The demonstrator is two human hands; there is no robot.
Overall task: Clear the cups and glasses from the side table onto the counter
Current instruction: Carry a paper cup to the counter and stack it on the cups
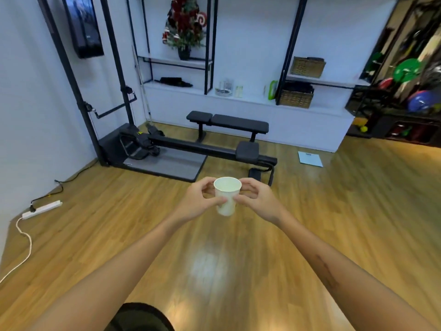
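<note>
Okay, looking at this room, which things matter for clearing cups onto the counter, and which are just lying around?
Part of the job:
- white paper cup, held in mid-air by left hand and right hand
- glassware on the white counter

Just lying about:
- black weight bench
- wicker basket
- power strip
- small Christmas tree

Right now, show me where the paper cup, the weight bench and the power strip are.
paper cup (226, 201), head view, on its white side wall below the rim.
weight bench (239, 123), head view, on the long black pad.
power strip (44, 209), head view, on the middle of its white body on the floor.
</note>
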